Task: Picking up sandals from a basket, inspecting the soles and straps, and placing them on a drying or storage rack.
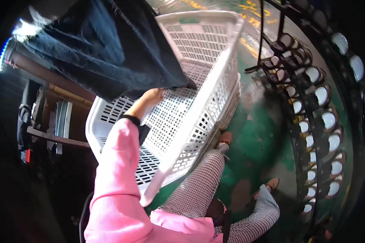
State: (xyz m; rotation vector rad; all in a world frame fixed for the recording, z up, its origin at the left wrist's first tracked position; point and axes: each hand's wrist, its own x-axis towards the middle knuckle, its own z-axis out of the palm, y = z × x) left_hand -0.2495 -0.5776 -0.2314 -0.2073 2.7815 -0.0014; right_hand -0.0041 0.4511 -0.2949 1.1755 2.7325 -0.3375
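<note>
My left hand, in a pink sleeve with a black band at the wrist, is raised over a large white slatted plastic basket. Its fingers grip the lower edge of a dark blue denim cloth, which hangs above the basket's left half and hides part of it. The basket looks empty where its floor shows, and it leans tilted against my checked-trousered leg. My right hand is out of view.
A black metal rack with several white-ended round spools curves down the right side. The green, worn floor lies between it and the basket. A dark shelf with flat items stands at the left.
</note>
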